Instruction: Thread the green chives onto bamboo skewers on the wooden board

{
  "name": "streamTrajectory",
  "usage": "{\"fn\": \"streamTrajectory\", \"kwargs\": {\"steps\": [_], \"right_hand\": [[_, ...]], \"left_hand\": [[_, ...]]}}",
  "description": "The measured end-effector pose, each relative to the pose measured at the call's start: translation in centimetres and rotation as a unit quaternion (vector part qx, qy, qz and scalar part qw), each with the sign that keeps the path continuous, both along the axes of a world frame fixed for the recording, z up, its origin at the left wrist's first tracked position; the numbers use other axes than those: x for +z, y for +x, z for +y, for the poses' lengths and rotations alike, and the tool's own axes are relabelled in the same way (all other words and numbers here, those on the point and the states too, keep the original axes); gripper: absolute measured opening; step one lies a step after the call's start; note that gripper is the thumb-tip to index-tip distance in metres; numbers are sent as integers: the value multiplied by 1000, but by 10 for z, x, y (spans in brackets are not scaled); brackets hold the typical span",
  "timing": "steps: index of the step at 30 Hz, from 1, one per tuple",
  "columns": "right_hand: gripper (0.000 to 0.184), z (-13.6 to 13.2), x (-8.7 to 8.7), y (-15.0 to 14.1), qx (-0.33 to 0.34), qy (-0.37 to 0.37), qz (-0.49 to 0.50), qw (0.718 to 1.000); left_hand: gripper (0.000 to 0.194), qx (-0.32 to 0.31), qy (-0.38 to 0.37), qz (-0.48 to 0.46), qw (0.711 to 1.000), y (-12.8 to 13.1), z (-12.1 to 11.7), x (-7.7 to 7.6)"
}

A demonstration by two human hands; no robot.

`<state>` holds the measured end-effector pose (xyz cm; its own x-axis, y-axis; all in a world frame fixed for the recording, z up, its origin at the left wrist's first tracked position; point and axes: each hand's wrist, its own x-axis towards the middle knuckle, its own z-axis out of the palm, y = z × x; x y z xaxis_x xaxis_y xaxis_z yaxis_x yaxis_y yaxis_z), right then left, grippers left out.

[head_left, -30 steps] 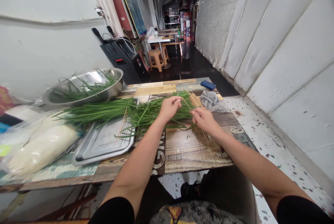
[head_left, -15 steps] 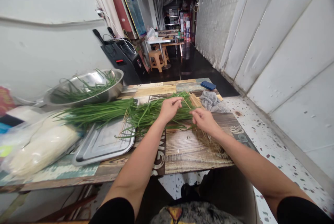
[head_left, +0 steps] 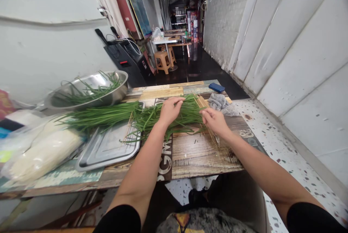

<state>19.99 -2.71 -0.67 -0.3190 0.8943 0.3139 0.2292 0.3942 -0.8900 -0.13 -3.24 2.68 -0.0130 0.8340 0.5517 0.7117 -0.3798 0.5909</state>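
Long green chives (head_left: 187, 113) lie in a loose heap across the table, beneath and between my hands. My left hand (head_left: 170, 111) hovers over them, fingers stretched forward and thumb a little apart. To its right, my right hand (head_left: 215, 120) has thumb and index finger pinched at the chives' end, seemingly on a thin bamboo skewer that is hard to make out. A bundle of bamboo skewers (head_left: 202, 102) passes under that hand. More chives (head_left: 108, 114) lie across the metal tray (head_left: 108, 153), with a few skewers (head_left: 128, 126) at its right side.
A steel bowl (head_left: 119, 90) with chives stands at the back left. Near it lies a plastic bag of pale contents (head_left: 46, 157). A grey cloth (head_left: 219, 102) and a blue box (head_left: 216, 87) sit at the table's far right. Stools (head_left: 162, 62) stand farther back.
My left hand has drawn away to the left from the thin skewer that ran between both hands, and its fingers have loosened. My right hand has shifted slightly right.
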Motion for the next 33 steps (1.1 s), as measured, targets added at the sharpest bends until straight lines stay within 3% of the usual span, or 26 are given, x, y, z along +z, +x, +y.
{"fn": "streamTrajectory", "kwargs": {"steps": [6, 14, 20, 24, 29, 31, 33], "right_hand": [[27, 1, 5, 5, 18, -42, 76, 996], [25, 14, 19, 24, -87, -12, 152, 984], [23, 29, 30, 46, -181, 94, 284, 937], [25, 21, 44, 60, -73, 72, 261, 960], [27, 4, 45, 54, 126, -59, 205, 969], [26, 0, 38, 42, 159, -122, 189, 961], [25, -2, 28, 27, 147, -179, 165, 959]], "left_hand": [[26, -95, -66, 128, 985, 7, -5, -2], [28, -81, -102, 166, 977, -2, -5, -1], [22, -37, -93, 140, 985, -8, -4, -1], [28, -18, -112, 83, 990, -3, -1, -5], [21, -28, -103, 13, 994, -1, 4, -13], [19, -27, -105, -25, 994, -1, 6, -15], [18, -19, -117, -51, 992, -2, 7, -15]]}}
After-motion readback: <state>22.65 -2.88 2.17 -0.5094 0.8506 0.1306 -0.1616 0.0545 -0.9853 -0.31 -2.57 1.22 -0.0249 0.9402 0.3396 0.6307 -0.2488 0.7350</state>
